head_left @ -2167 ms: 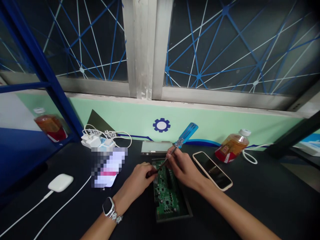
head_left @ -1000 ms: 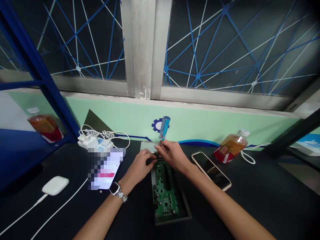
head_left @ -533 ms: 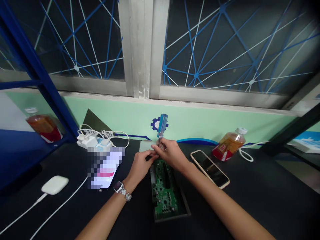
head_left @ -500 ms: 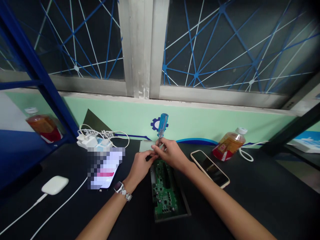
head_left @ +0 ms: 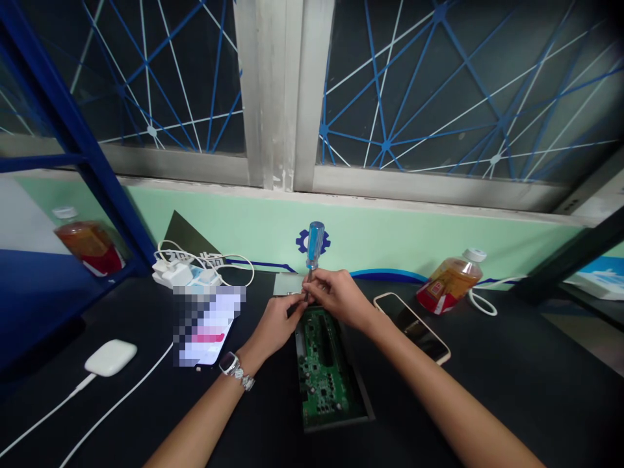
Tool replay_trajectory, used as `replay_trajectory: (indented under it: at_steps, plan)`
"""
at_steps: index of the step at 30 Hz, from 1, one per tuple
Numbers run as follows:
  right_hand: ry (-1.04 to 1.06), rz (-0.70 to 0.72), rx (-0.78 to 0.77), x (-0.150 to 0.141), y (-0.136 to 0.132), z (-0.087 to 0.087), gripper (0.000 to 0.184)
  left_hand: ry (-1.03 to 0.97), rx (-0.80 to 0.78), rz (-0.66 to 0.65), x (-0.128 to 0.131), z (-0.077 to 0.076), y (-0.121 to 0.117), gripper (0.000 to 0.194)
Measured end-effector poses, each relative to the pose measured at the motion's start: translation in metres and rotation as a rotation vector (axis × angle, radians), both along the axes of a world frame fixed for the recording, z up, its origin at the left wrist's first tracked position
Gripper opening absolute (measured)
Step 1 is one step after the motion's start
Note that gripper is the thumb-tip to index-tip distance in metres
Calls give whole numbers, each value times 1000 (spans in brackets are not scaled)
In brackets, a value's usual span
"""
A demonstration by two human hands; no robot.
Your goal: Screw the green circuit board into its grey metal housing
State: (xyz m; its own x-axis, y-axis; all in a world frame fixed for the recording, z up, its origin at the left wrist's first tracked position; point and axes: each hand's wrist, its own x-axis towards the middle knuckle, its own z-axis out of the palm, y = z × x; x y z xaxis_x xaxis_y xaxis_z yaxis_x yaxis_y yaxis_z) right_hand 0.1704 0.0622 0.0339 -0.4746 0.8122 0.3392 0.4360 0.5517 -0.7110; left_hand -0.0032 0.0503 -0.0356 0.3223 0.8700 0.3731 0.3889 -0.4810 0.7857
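Observation:
My right hand (head_left: 338, 298) is shut on a screwdriver (head_left: 315, 246) with a clear blue handle, which stands nearly upright. My left hand (head_left: 275, 325) pinches a small black object (head_left: 293, 311), too small to identify, close to the screwdriver's shaft. The screwdriver's tip is hidden by my fingers. Both hands sit just beyond the far end of a green circuit board (head_left: 322, 370), which lies in a dark shallow metal case (head_left: 361, 408). A silver watch (head_left: 236, 371) circles my left wrist.
A cream-cased phone (head_left: 412, 328) lies right of the board, and a phone with a pixelated screen (head_left: 207, 327) lies left. Further out are a white earbud case (head_left: 110, 357) with its cable, a white charger (head_left: 175, 273), and an orange drink bottle (head_left: 451, 283).
The screwdriver has swung from tilted to nearly upright since the oldest frame. Both hands have moved away from the board's middle toward its far end, and stay almost still lately.

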Motion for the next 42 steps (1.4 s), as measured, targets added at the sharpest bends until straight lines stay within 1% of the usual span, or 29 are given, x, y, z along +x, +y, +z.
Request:
replay_trajectory:
  at_steps: [5,8,12,18,21,23,24,27,29,31,35,39,42]
  plan:
    - [-29,-61,59,0,1,-3,14,-69,-1,24,4,0,-1,20]
    - [-32,-82,85,0,2,-5,17,-118,1,67,7,1,-1,14]
    - [-42,-100,111,0,4,-8,21,-148,10,102,10,0,0,12]
    - [-47,-149,170,-5,6,-13,28,-144,-30,63,9,0,-1,17]
    - [-67,-180,172,-7,6,-13,25,-104,-27,42,9,1,-2,22]
    - [-78,-153,154,-7,3,-10,18,-61,-18,41,9,2,-2,25]
    - [-77,-120,133,-6,2,-8,18,-40,-14,42,8,2,-3,26]
    - [-48,-2,39,-3,-2,0,23,-5,-8,39,8,1,-3,28]
    - [-26,41,-6,-1,-4,4,24,-9,-7,20,7,1,-3,30]
    - [-29,33,0,-1,-4,6,23,-15,-6,2,6,0,-3,31]
    - [-64,-29,89,-3,0,4,17,-31,34,1,4,-1,-3,26]
    - [-74,-89,138,-5,2,0,22,-108,20,35,5,0,-3,18]
    - [-83,-113,169,-5,2,-2,25,-123,-8,64,5,1,-2,14]
